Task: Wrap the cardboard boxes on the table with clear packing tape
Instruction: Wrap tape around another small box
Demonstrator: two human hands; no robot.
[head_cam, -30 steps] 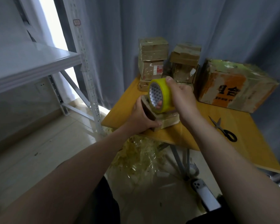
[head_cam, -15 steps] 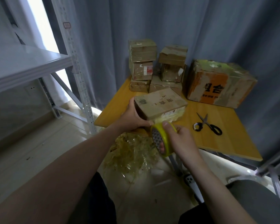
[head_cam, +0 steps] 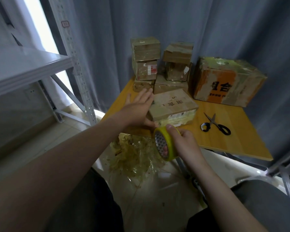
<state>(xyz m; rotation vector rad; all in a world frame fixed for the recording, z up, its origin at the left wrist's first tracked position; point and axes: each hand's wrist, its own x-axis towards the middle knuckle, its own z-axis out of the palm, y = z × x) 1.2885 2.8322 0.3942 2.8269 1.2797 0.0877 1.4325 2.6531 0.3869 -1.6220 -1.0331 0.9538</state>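
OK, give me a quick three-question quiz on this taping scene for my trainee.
1. True or false: the scissors lie on the table, touched by neither hand.
2. What does the right hand grip? A) a box B) the tape roll C) nothing
3. Fill in: the ___ hand is open, fingers straight, beside the flat box.

Key: 1 true; 2 B; 3 left hand.
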